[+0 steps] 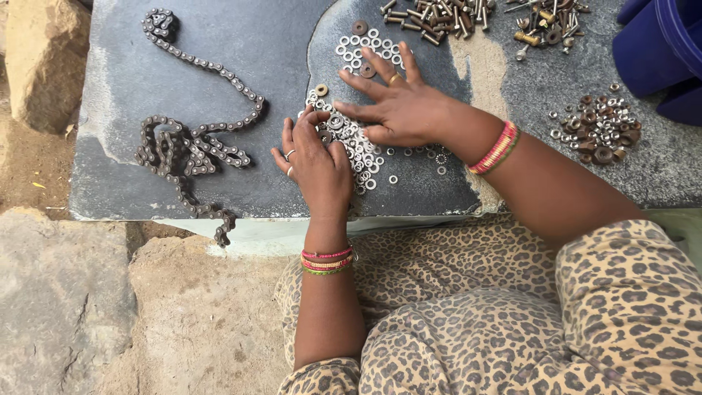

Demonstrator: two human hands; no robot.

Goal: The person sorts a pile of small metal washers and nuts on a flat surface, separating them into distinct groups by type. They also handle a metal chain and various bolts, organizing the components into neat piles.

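Both hands point(318, 164) point(398, 106) flat among silver washers point(362, 150)

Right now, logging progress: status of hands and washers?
Left hand and right hand both open, flat on washers. Chain lies left, apart. Nothing blocking.

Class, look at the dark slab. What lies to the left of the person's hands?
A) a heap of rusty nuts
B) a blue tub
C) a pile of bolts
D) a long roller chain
D: the roller chain snakes across the slab's left part, beside the left hand, which rests on the washers.
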